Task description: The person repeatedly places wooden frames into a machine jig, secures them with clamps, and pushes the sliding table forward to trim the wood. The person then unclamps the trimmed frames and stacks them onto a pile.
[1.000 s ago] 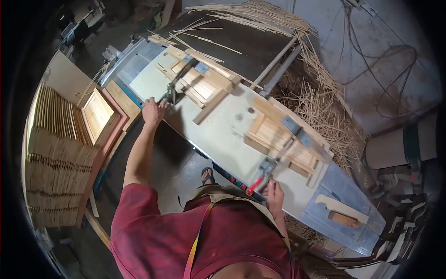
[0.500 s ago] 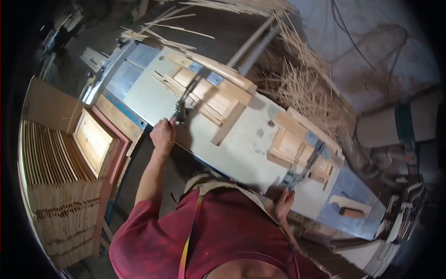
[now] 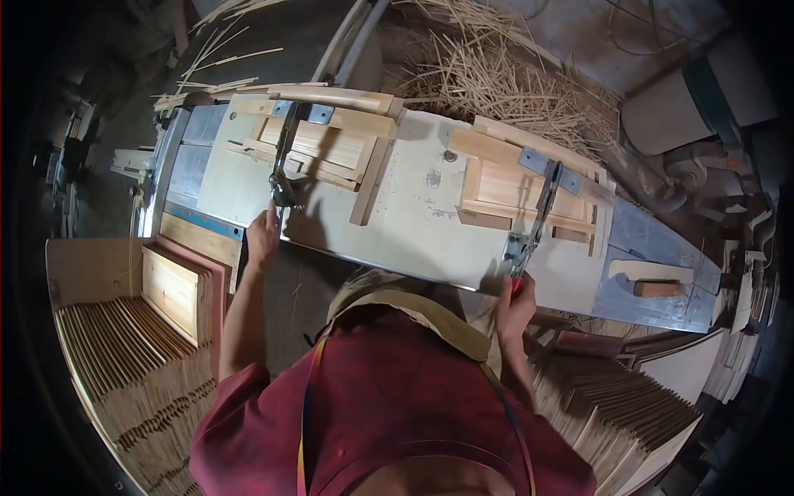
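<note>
My left hand [image 3: 263,240] was closed around the handle end of a dark metal toggle clamp [image 3: 289,140], left of the middle of the frame, and my right hand [image 3: 514,307] gripped the red handle of a second dark metal toggle clamp [image 3: 545,203], right of the middle. Beneath the first clamp's arm, in the upper left, lay a pale rectangular wooden panel [image 3: 341,147] among wooden guide strips; beneath the other, in the upper right, sat a similar light wooden panel [image 3: 500,183]. Both rested on the long white-topped table [image 3: 413,236]. As I judged it, the placing was done at both spots, each panel set between its strips with an arm across it; whether either clamp was fully locked, I couldn't tell, so the clamping may have been only part-way through. A tall stack of thin brown-edged wooden panels [image 3: 124,331] filled the lower left, and another dense stack of thin wooden panels [image 3: 620,397] the lower right, so plenty lay off the table, though which were finished and which untouched didn't show.
</note>
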Available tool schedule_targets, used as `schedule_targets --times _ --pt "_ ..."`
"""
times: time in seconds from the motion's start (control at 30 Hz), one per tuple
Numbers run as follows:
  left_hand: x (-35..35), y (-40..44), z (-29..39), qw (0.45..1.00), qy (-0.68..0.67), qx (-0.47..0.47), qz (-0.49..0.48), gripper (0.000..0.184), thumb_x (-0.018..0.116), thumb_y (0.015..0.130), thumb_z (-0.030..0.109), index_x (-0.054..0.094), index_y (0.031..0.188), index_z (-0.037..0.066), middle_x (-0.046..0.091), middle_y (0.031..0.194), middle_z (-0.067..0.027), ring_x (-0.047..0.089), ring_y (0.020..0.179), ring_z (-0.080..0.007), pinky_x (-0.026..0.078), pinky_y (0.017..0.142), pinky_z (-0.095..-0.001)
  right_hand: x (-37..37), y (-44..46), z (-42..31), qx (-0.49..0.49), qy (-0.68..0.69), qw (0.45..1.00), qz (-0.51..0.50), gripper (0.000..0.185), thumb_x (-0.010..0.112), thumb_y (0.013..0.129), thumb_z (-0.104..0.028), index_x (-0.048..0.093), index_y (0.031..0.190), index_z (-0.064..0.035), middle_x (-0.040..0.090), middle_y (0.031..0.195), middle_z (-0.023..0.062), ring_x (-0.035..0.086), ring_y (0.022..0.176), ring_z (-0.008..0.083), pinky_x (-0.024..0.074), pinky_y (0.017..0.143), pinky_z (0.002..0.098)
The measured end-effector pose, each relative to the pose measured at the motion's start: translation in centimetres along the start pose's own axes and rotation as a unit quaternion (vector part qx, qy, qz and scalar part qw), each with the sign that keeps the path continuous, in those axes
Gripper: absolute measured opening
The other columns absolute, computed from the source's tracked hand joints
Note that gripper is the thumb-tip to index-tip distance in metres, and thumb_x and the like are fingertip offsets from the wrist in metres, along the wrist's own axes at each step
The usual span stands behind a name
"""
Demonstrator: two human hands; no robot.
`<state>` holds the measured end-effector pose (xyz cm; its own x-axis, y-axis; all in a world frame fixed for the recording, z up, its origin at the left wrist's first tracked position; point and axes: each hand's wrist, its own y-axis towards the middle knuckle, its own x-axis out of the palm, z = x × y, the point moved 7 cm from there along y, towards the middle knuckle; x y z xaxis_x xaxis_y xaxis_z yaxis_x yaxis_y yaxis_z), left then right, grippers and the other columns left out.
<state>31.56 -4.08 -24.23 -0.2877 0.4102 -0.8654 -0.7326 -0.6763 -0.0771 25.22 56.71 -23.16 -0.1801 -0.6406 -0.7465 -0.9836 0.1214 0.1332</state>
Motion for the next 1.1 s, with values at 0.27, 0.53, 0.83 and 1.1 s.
schedule_targets --times 0.27,0.53,0.83,1.1 --pt "-7.1 -2.6 2.7 0.905 -0.276 -0.246 -0.211 0.091 0.036 0.095 0.08 0.055 0.134 -0.001 0.062 0.076 -0.0112 0.05 0.049 -0.0117 0.033 0.044 -0.0266 -7.4 -2.4 -7.7 0.141 0.1 0.984 0.03 0.039 0.062 0.101 -0.021 0.062 0.127 0.0075 0.071 0.09 0.0118 0.06 0.079 0.0164 0.0499 0.071 0.0322" --pt "-10.6 -1.2 8.0 0.797 -0.539 -0.182 -0.2 0.097 0.031 0.095 0.08 0.035 0.153 0.003 0.07 0.1 -0.0188 0.064 0.066 -0.0165 0.049 0.057 -0.0296 -10.4 5.6 -12.2 0.101 -0.07 0.992 -0.025 0.047 0.066 0.098 -0.02 0.057 0.137 0.0037 0.073 0.089 0.0135 0.066 0.08 0.0189 0.053 0.074 0.0341" --pt "-7.2 -3.1 -2.0 0.783 -0.575 -0.17 -0.166 0.073 0.045 0.104 0.057 0.038 0.15 0.001 0.07 0.105 -0.0141 0.069 0.08 -0.0177 0.055 0.068 -0.0312 1.1 22.9 -40.1 -0.316 -0.272 0.885 -0.207 0.045 0.068 0.097 -0.022 0.058 0.136 -0.0013 0.07 0.086 0.0134 0.067 0.079 0.0176 0.0527 0.071 0.0355" --pt "-4.8 -12.1 -9.9 0.771 -0.554 -0.298 -0.098 0.046 0.064 0.102 0.031 0.056 0.132 -0.003 0.069 0.101 -0.0097 0.065 0.075 -0.0104 0.053 0.065 -0.025 46.7 32.7 -35.5 -0.32 -0.203 0.76 -0.528 0.066 0.053 0.101 -0.055 0.058 0.137 0.0005 0.068 0.124 0.0218 0.063 0.117 0.034 0.0474 0.101 0.0404"
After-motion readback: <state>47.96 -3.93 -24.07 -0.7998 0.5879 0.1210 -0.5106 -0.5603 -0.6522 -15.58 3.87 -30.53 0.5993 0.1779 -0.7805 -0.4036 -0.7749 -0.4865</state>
